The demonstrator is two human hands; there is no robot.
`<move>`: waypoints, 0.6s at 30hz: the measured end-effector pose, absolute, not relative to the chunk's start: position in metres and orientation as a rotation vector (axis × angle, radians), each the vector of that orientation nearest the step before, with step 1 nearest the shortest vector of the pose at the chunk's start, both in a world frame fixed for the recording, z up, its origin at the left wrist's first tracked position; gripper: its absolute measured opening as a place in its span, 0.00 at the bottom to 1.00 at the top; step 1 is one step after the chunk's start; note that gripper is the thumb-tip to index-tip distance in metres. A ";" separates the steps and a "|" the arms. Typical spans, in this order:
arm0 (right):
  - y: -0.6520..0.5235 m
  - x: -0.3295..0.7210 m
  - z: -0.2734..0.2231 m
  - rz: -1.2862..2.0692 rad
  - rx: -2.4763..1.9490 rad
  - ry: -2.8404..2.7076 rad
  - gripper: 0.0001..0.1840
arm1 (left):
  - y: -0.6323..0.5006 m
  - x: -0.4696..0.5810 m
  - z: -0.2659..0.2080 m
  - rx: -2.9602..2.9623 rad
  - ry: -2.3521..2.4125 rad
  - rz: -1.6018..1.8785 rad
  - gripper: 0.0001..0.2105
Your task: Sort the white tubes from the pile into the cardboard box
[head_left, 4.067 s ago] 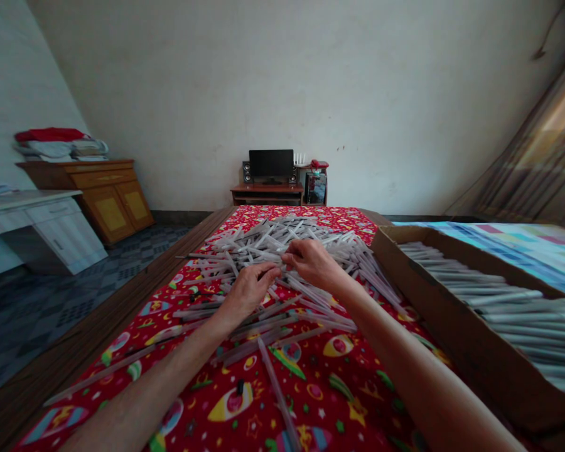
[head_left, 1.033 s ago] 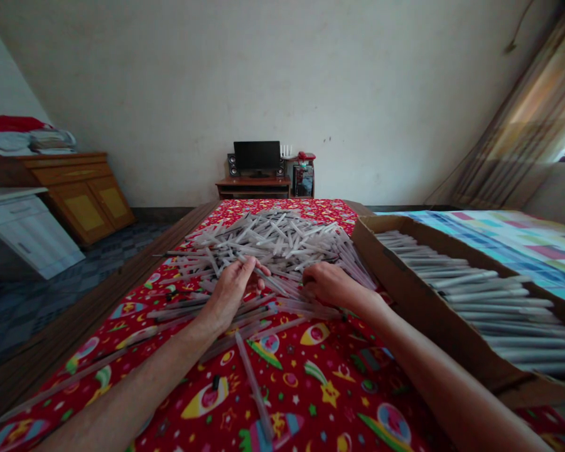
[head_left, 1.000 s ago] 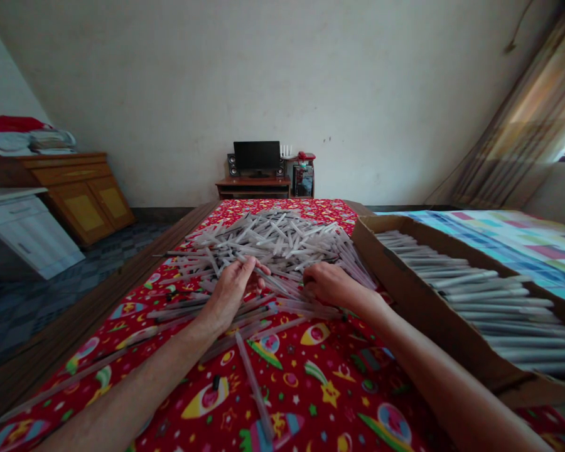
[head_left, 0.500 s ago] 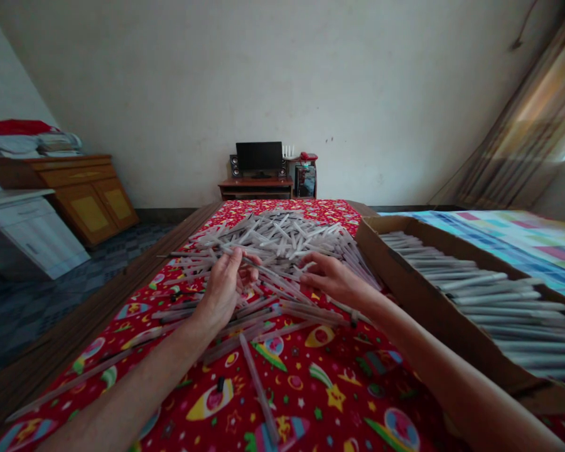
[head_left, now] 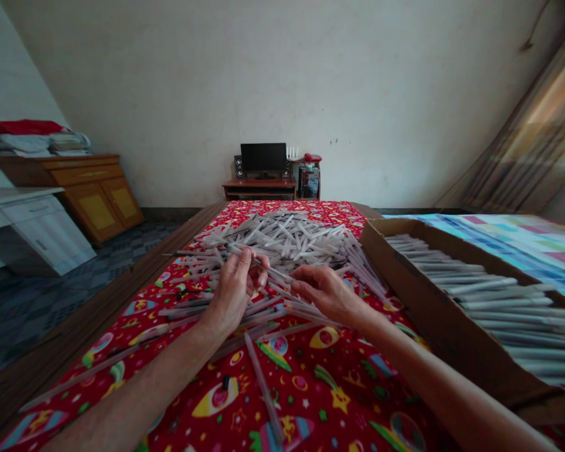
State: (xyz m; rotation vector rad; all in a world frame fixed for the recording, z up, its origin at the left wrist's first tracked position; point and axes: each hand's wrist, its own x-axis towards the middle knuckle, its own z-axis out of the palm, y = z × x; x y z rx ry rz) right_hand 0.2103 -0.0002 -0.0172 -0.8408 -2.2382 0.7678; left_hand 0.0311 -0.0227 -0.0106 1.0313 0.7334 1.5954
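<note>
Place: home room | monitor [head_left: 263,157] on desk [head_left: 260,182] | wooden cabinet [head_left: 96,204] under stacked cloths [head_left: 31,136] | curtain [head_left: 522,141] | checked cover [head_left: 503,242]

The left hand [head_left: 234,285] holds a thin tube [head_left: 279,274] slanting toward the right hand [head_left: 328,292]. A pile of pale tubes [head_left: 289,233] lies beyond them on a red patterned cloth [head_left: 306,361], and a cardboard box [head_left: 417,300] at the right holds similar tubes [head_left: 494,295].

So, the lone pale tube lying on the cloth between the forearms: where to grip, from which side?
Probably mid-length, from above, pinching across its width: the tube is slim and straight, lies flat on the red cloth, and its middle is apart from the pile.
</note>
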 end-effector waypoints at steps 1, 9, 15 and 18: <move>-0.001 0.208 -0.018 0.710 -0.854 -2.234 0.13 | -0.024 0.033 -0.011 1.041 0.734 1.598 0.09; -0.010 0.198 -0.023 0.422 -0.927 -2.110 0.12 | -0.035 0.049 -0.017 0.877 0.692 1.698 0.09; -0.003 0.202 -0.020 1.156 -0.872 -1.986 0.19 | -0.036 0.050 -0.016 0.943 0.678 1.665 0.09; 0.001 0.205 -0.019 1.374 -0.848 -1.935 0.21 | -0.034 0.049 -0.016 0.985 0.657 1.635 0.09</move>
